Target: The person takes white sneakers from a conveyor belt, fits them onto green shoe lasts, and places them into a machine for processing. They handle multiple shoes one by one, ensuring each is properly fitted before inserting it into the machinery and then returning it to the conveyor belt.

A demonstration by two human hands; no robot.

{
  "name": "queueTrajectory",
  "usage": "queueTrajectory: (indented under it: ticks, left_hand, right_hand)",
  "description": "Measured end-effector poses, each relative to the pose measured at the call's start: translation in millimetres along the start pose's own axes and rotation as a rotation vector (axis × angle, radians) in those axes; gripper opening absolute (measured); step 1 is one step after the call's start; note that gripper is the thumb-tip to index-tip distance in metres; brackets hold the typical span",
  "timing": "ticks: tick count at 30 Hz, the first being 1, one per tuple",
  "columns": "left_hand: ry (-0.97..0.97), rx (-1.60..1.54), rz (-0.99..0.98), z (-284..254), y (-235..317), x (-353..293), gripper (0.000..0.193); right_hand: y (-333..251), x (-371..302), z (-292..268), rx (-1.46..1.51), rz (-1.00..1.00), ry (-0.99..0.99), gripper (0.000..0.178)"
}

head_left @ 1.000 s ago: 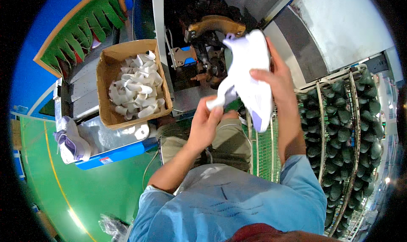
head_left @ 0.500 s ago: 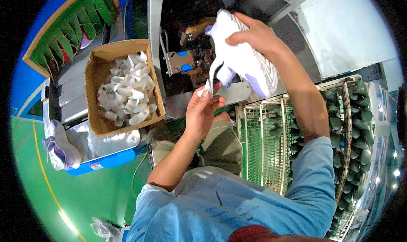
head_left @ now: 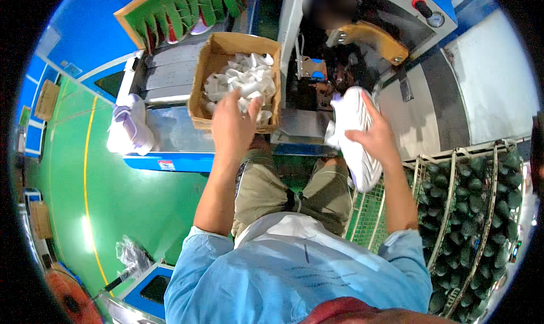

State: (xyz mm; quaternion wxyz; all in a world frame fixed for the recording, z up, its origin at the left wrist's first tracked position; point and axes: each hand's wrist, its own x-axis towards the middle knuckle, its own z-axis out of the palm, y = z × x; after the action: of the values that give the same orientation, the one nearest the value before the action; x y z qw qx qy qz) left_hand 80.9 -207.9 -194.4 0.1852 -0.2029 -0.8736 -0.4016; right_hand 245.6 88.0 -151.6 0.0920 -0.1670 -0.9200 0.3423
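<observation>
My right hand (head_left: 375,140) grips a white sneaker (head_left: 357,148) with lilac trim, sole turned toward it, in front of the dark machine opening. The thumb lies across the shoe and the fingers wrap its far side, partly hidden. My left hand (head_left: 233,120) is over the near part of a cardboard box (head_left: 198,113), its thumb and fingers apart among curved white pieces (head_left: 241,74). The fingertips are slightly blurred, and nothing shows held between them. A second white and lilac sneaker (head_left: 130,125) sits at the left end of the metal ledge.
The machine (head_left: 368,40) with a yellow arm stands ahead of me. Right of my legs is a white wire rack (head_left: 450,210) full of dark foot-shaped forms. A conveyor (head_left: 170,77) with green flaps (head_left: 181,15) runs at the far left. Clear plastic wrap (head_left: 133,256) lies lower left.
My left hand has left the white piece at the shoe and moved left to the box. My right hand has lowered the sneaker toward me. The head view has shifted.
</observation>
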Motion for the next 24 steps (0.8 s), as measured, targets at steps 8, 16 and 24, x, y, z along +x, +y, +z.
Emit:
queueTrajectory:
  ticks: [8,16,24]
  left_hand:
    - [-0.801,-1.046,-0.39,21,87,-109,0.037]
    - [-0.761,-0.967,-0.043,14,97,-120,0.022]
    - [-0.799,-1.357,-0.638,61,84,-128,0.03]
  right_hand:
    - [-5,-79,61,1.811,0.187,0.029,0.079]
    - [21,-104,95,1.829,0.038,-0.179,0.084]
    - [33,-45,19,1.104,0.137,0.309,0.073]
